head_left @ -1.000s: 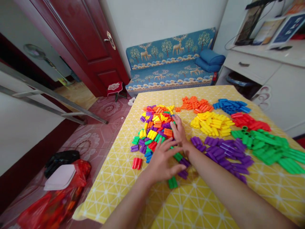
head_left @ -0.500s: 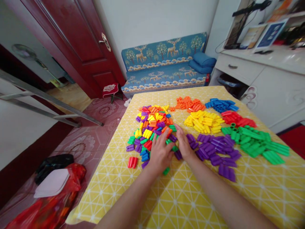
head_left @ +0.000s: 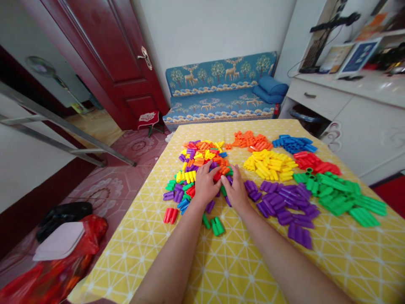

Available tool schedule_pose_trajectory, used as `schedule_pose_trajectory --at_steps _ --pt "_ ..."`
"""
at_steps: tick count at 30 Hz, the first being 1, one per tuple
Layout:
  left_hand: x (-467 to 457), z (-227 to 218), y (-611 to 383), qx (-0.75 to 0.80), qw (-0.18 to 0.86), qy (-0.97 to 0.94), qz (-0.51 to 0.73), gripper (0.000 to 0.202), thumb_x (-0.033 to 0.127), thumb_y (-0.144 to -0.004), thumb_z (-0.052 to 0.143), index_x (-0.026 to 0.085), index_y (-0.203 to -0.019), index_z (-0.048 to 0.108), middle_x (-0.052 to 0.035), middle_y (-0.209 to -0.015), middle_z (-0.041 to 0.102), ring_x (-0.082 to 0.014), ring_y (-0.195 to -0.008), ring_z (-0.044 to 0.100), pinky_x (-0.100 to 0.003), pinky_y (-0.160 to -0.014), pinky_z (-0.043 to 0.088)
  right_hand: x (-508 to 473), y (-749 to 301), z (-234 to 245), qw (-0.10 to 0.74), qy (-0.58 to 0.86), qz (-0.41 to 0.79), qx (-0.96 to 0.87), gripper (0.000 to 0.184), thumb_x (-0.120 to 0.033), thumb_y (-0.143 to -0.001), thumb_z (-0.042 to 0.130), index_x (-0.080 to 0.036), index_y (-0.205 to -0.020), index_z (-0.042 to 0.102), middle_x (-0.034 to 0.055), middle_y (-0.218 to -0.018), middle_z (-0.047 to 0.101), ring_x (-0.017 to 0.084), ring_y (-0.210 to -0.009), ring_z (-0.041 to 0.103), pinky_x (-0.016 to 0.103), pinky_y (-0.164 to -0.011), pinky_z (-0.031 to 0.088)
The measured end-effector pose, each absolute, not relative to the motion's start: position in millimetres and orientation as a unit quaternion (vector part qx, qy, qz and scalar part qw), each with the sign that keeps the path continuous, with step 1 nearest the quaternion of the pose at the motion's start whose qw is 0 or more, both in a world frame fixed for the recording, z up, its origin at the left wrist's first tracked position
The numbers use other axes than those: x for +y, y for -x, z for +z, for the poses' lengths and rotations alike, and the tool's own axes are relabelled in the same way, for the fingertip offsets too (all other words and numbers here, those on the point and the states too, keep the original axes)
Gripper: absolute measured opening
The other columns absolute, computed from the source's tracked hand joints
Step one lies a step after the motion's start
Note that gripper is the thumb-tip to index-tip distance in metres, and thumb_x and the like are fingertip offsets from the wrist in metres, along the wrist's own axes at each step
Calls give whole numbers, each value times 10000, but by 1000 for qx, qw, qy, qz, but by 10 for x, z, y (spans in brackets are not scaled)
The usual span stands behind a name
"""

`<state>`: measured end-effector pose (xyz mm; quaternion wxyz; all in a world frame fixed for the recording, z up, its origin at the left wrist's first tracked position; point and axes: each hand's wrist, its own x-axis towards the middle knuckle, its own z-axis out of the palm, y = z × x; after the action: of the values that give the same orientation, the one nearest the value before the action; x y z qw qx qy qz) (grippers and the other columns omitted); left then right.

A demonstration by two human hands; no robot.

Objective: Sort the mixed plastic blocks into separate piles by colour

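Mixed blocks beneath left hand, right hand

— Inspector: Lighting?
— Assessor: Bright, even daylight. Glare on the white counter, far right. Only faint shadow under the left hand and right hand.
— Inspector: Defects?
— Assessor: Wide-angle bending at the edges; the door leans. Centre sharp, near forearms slightly soft.

Mixed-colour plastic block pile, loose, on yellow tablecloth
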<state>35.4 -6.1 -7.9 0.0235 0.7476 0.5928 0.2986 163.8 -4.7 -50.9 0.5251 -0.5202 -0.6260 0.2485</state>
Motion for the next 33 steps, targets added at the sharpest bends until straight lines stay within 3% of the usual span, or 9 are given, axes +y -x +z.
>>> schedule_pose_trajectory --at_steps 8,22,33 --pt "-64 -76 -348 600 37 -740 302 438 279 -776 664 238 -1212 650 -84 -1418 470 -288 -1296 419 -470 -1116 311 -15 -1665 -509 530 513 254 -626 532 -374 -822 558 -177 -1312 487 148 -1314 544 278 -1224 507 507 -1049 386" --pt "-75 -66 -351 609 34 -721 329 438 220 -726 706 254 -1160 669 -76 -1389 497 -286 -1285 430 -458 -1109 326 23 -1688 -505 538 490 247 -640 273 -247 -789 564 -203 -1054 612 101 -1094 617 246 -1058 574 446 -899 497" --pt "-123 -59 -344 631 28 -686 362 299 208 -805 621 223 -1094 695 -94 -1338 539 -267 -1235 496 -452 -1058 396 -1 -1691 -510 522 473 332 -627 336 -232 -772 568 -202 -1097 653 77 -1122 679 220 -1033 636 407 -935 502"
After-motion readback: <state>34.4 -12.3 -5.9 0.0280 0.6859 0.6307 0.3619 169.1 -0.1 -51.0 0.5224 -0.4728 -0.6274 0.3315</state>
